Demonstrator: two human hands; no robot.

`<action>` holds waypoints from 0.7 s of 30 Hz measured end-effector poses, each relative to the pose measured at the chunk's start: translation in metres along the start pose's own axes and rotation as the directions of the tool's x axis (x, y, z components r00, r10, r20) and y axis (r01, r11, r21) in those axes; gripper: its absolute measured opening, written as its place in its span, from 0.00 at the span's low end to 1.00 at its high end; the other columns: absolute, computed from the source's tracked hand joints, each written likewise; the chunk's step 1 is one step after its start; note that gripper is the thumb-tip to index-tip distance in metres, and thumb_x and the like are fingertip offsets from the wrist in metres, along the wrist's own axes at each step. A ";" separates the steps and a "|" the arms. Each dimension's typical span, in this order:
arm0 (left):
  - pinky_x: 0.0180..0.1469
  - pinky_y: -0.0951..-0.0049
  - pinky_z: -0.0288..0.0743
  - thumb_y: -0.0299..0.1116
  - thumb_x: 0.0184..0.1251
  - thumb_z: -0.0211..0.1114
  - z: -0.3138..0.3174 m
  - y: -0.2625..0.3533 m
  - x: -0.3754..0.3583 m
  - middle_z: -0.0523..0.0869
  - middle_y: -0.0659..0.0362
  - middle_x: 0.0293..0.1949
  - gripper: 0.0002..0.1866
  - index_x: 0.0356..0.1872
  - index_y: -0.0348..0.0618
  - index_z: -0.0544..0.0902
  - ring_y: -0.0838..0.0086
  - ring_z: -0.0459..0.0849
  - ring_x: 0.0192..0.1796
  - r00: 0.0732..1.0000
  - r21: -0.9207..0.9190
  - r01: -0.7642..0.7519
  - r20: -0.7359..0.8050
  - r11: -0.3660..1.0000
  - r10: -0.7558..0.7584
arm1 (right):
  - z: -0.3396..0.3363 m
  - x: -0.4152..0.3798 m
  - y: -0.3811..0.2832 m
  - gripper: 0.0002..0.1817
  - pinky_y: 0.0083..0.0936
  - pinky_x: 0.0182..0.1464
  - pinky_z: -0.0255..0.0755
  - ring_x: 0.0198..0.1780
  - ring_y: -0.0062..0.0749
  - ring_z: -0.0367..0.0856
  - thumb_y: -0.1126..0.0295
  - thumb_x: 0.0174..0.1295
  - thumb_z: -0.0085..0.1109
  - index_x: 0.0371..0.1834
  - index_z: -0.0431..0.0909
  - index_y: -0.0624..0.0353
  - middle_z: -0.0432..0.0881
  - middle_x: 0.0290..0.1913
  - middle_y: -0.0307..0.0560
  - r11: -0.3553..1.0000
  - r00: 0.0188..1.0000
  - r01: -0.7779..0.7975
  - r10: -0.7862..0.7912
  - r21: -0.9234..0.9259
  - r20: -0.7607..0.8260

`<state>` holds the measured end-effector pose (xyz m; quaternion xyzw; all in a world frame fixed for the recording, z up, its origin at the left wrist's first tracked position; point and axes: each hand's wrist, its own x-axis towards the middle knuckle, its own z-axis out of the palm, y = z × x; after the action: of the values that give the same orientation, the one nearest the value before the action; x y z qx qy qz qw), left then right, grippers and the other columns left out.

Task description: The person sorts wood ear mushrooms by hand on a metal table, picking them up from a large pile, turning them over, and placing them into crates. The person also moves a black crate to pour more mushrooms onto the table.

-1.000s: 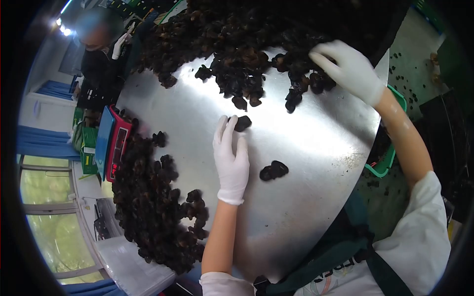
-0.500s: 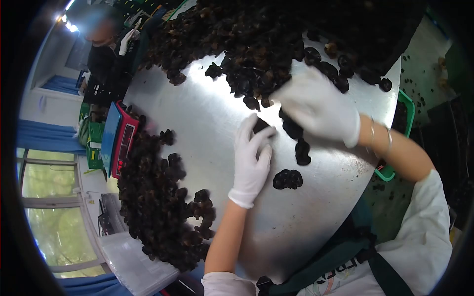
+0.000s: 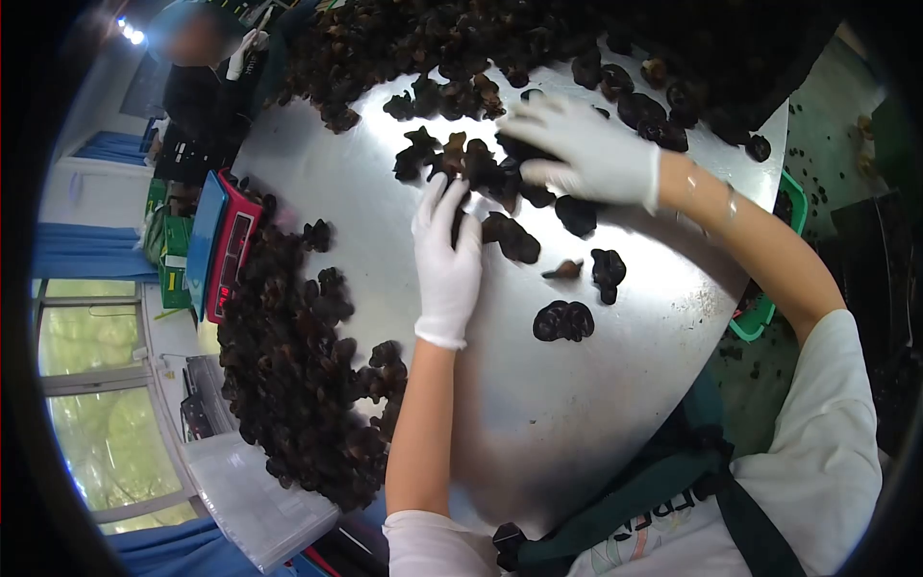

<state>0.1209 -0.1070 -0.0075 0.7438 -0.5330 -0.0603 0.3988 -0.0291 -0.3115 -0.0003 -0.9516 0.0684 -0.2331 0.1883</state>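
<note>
Both hands wear white gloves over a metal table [image 3: 538,404]. My left hand [image 3: 448,269] has its fingers and thumb around a dark wood ear mushroom [image 3: 460,210], partly hidden by the glove. My right hand [image 3: 601,159] is stretched out palm down, fingers apart, over a loose cluster of mushrooms [image 3: 495,178]. Its fingers partly cover a black piece [image 3: 519,149]. Nearer me lie a round black mushroom [image 3: 576,215], a small brown piece [image 3: 563,270], a long black one [image 3: 608,274] and a lobed black one [image 3: 563,321].
A large mushroom heap [image 3: 404,43] covers the far side, and another pile [image 3: 298,385] lies at left. Beside it stands a red and blue scale [image 3: 231,245]. A green basket [image 3: 793,207] is below the right edge. Another person [image 3: 197,96] stands at far left.
My left hand has moved up and left; my right hand has moved up and left with its fingers now spread. More mushrooms lie apart from the heap, between and around the hands.
</note>
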 end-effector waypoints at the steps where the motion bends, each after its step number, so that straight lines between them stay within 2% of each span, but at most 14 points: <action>1: 0.75 0.59 0.59 0.21 0.66 0.58 -0.004 0.008 -0.014 0.68 0.45 0.72 0.24 0.65 0.41 0.78 0.52 0.67 0.73 0.998 0.089 -0.044 0.044 0.995 0.040 | -0.009 -0.014 -0.020 0.29 0.46 0.72 0.60 0.68 0.60 0.69 0.55 0.67 0.57 0.67 0.73 0.59 0.69 0.70 0.62 0.999 0.997 0.048 -0.047 -0.002 0.057; 2: 0.76 0.60 0.59 0.19 0.63 0.59 -0.009 0.017 -0.029 0.67 0.46 0.73 0.26 0.65 0.42 0.78 0.53 0.65 0.74 0.993 0.175 -0.088 0.091 0.981 0.073 | -0.015 -0.032 -0.034 0.28 0.48 0.73 0.59 0.69 0.59 0.68 0.59 0.65 0.59 0.66 0.73 0.58 0.69 0.71 0.62 0.992 0.994 0.113 -0.112 -0.052 0.021; 4: 0.76 0.58 0.58 0.16 0.57 0.60 -0.023 0.036 -0.062 0.65 0.46 0.74 0.29 0.63 0.44 0.80 0.51 0.64 0.75 0.989 0.127 -0.045 0.142 0.991 0.026 | -0.038 -0.056 -0.056 0.26 0.51 0.75 0.57 0.71 0.58 0.67 0.63 0.61 0.62 0.63 0.76 0.59 0.68 0.72 0.62 0.995 0.996 0.085 -0.084 -0.055 0.016; 6: 0.77 0.57 0.56 0.15 0.57 0.59 -0.040 0.054 -0.097 0.64 0.46 0.75 0.30 0.63 0.43 0.80 0.52 0.63 0.76 0.975 0.089 -0.005 0.222 0.996 -0.015 | -0.050 -0.081 -0.063 0.28 0.51 0.76 0.55 0.73 0.56 0.65 0.66 0.57 0.64 0.63 0.76 0.59 0.67 0.73 0.61 0.992 0.997 -0.040 0.047 -0.121 0.058; 8: 0.78 0.57 0.54 0.15 0.55 0.58 -0.045 0.066 -0.121 0.63 0.46 0.76 0.31 0.65 0.41 0.79 0.54 0.61 0.78 0.975 -0.009 0.112 0.193 0.994 -0.108 | -0.046 -0.098 -0.071 0.31 0.57 0.76 0.53 0.75 0.54 0.63 0.64 0.56 0.66 0.65 0.73 0.57 0.67 0.73 0.59 0.979 0.995 -0.070 0.082 -0.190 0.055; 10: 0.79 0.58 0.53 0.14 0.53 0.57 -0.047 0.063 -0.135 0.62 0.47 0.77 0.33 0.66 0.39 0.78 0.54 0.60 0.79 0.972 -0.127 0.214 0.128 0.969 -0.198 | -0.039 -0.102 -0.107 0.33 0.63 0.75 0.51 0.75 0.54 0.63 0.61 0.55 0.67 0.66 0.72 0.55 0.67 0.73 0.57 0.954 0.987 -0.132 0.152 -0.269 0.057; 11: 0.79 0.58 0.54 0.14 0.54 0.57 -0.047 0.060 -0.137 0.61 0.47 0.77 0.33 0.67 0.40 0.77 0.55 0.61 0.79 0.974 -0.131 0.221 0.087 0.966 -0.211 | -0.032 -0.103 -0.127 0.32 0.70 0.75 0.46 0.75 0.55 0.62 0.57 0.55 0.68 0.63 0.73 0.53 0.67 0.73 0.54 0.947 0.972 -0.130 0.180 -0.294 0.150; 12: 0.77 0.58 0.58 0.16 0.57 0.60 -0.051 0.064 -0.132 0.63 0.44 0.76 0.31 0.66 0.40 0.78 0.52 0.63 0.77 0.976 -0.127 0.217 0.053 0.968 -0.211 | -0.021 -0.108 -0.137 0.29 0.70 0.76 0.41 0.75 0.55 0.62 0.54 0.57 0.66 0.62 0.73 0.51 0.68 0.72 0.51 0.975 0.941 -0.052 0.120 -0.216 0.317; 14: 0.76 0.57 0.58 0.17 0.59 0.60 -0.073 0.079 -0.117 0.65 0.45 0.75 0.30 0.66 0.40 0.77 0.50 0.65 0.75 0.983 0.083 0.169 0.061 0.982 -0.175 | -0.018 -0.110 -0.153 0.23 0.70 0.75 0.42 0.74 0.53 0.64 0.56 0.59 0.65 0.57 0.76 0.50 0.72 0.68 0.50 0.989 0.970 0.103 -0.077 -0.103 0.232; 16: 0.72 0.54 0.62 0.22 0.61 0.62 -0.103 0.103 -0.101 0.71 0.42 0.69 0.27 0.65 0.38 0.77 0.49 0.69 0.70 0.984 0.371 -0.002 0.164 0.929 -0.064 | -0.027 -0.096 -0.143 0.18 0.66 0.76 0.47 0.71 0.50 0.66 0.60 0.60 0.64 0.53 0.80 0.52 0.74 0.64 0.50 0.992 0.996 0.049 -0.039 -0.114 0.086; 17: 0.70 0.54 0.64 0.24 0.61 0.63 -0.116 0.121 -0.097 0.73 0.42 0.67 0.27 0.64 0.38 0.77 0.49 0.71 0.68 0.967 0.492 -0.082 0.251 0.866 -0.051 | -0.018 -0.088 -0.130 0.14 0.59 0.74 0.53 0.66 0.51 0.71 0.65 0.62 0.62 0.49 0.82 0.55 0.78 0.60 0.52 0.991 0.993 0.000 -0.016 -0.137 -0.113; 18: 0.69 0.53 0.66 0.25 0.61 0.64 -0.127 0.140 -0.093 0.75 0.41 0.64 0.27 0.64 0.38 0.77 0.49 0.73 0.66 0.940 0.591 -0.170 0.336 0.789 -0.050 | -0.019 -0.077 -0.106 0.14 0.53 0.71 0.59 0.59 0.48 0.75 0.69 0.62 0.60 0.51 0.82 0.58 0.80 0.57 0.51 0.983 0.986 0.108 -0.125 -0.147 -0.112; 20: 0.69 0.54 0.66 0.27 0.61 0.66 -0.133 0.180 -0.085 0.76 0.43 0.64 0.27 0.65 0.40 0.77 0.48 0.73 0.66 0.850 0.561 -0.134 0.489 0.817 -0.196 | -0.012 -0.057 -0.094 0.15 0.48 0.68 0.60 0.57 0.43 0.76 0.71 0.62 0.61 0.52 0.83 0.54 0.84 0.51 0.43 0.999 0.986 0.044 -0.049 -0.031 -0.161; 21: 0.69 0.54 0.67 0.28 0.61 0.67 -0.134 0.197 -0.082 0.77 0.44 0.64 0.28 0.65 0.42 0.77 0.47 0.73 0.67 0.785 0.541 -0.112 0.562 0.834 -0.259 | -0.008 -0.050 -0.092 0.16 0.48 0.69 0.59 0.59 0.43 0.75 0.69 0.61 0.62 0.54 0.83 0.52 0.84 0.51 0.42 0.994 0.989 0.060 -0.071 -0.087 -0.133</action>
<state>0.0080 0.0106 0.1845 0.7858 -0.5966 -0.1602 -0.0288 -0.0734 -0.2180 0.0211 -0.9422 0.0591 -0.3004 0.1359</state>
